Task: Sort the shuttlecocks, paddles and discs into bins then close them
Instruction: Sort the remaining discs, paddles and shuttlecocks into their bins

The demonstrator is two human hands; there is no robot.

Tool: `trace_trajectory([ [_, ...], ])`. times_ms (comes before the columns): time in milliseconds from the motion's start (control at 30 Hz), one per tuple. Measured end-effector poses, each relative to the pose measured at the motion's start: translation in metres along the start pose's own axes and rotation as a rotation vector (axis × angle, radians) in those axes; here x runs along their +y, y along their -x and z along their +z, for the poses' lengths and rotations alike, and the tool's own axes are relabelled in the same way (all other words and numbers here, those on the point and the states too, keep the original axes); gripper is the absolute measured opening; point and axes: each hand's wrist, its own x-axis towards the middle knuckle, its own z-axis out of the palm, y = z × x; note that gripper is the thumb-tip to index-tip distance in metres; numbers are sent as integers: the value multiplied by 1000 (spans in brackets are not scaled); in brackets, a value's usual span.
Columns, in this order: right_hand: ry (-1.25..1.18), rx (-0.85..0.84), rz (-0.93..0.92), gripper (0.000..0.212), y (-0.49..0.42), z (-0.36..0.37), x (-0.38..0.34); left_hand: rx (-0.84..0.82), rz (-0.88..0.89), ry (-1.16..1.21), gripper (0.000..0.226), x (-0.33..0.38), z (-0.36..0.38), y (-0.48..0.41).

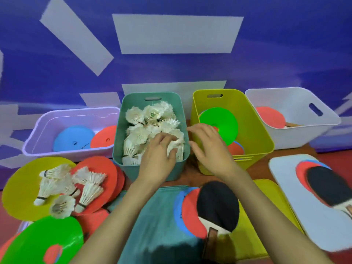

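Head view: left hand (160,149), fingers loosely curled, rests on shuttlecocks (152,128) heaped in the teal bin (150,174); right hand (207,147) hovers spread, empty, over its right rim. Loose shuttlecocks (70,187) lie near left on discs (22,187). Overfilling risks feathers crushing or spilling.

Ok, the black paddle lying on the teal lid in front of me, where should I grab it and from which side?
Probably by the wooden handle, coming from the near side. The black paddle lies flat on the teal lid with its handle pointing toward you and its blade over red and blue discs, so the handle is the narrow, free part.
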Motion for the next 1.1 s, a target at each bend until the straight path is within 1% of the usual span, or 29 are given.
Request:
trace_trajectory([
  [167, -62, 30, 22, 30, 59, -21, 43, -39, 18, 60, 25, 34, 53, 27],
  [300, -74, 1, 10, 29, 99, -33, 67, -71, 7, 131, 25, 54, 93, 59],
  [400, -115, -22, 82, 29, 133, -32, 84, -149, -76, 77, 26, 57, 121, 87],
  [467, -143, -93, 153, 29, 158, -24, 95, -258, -227, -15, 32, 54, 139, 107],
  [533, -156, -213, 233, 33, 182, -8, 105, -382, -391, -45, 41, 51, 156, 127],
  [567, -166, -268, 277, 37, 191, 3, 109, -440, -443, -72, 44, 51, 163, 135],
  [633, -181, -352, 371, 45, 207, 26, 116, -541, -466, -193, 49, 51, 178, 150],
  [700, -150, -424, 472, 55, 219, 45, 118, -599, -467, -315, 56, 53, 189, 159],
  [733, -139, -437, 515, 58, 223, 52, 118, -600, -475, -346, 59, 54, 192, 162],
  [800, -149, -412, 559, 58, 228, 61, 120, -565, -499, -329, 58, 56, 197, 166],
  [967, -262, -364, 607, 51, 235, 62, 124, -404, -635, -100, 59, 58, 201, 169],
  [1100, -397, -280, 686, 49, 239, 53, 130, -363, -662, 56, 54, 74, 206, 176],
])
